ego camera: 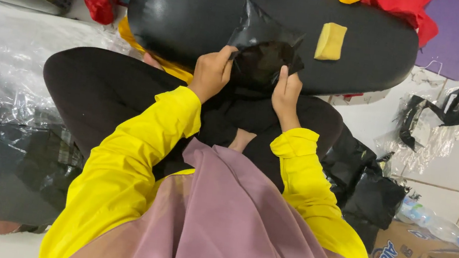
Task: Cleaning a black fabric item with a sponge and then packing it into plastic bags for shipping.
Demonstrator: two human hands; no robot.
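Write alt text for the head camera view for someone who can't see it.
Seen from above, both hands, left hand and right hand, hold a crumpled black plastic piece against a black padded board. A yellow sponge lies on the board, and a plastic bottle lies on the tiled floor.

A crumpled piece of glossy black plastic sheet [265, 49], one corner pointing up, lies at the near edge of the long black padded board [197, 14].

Head view, steeply down, close over lap
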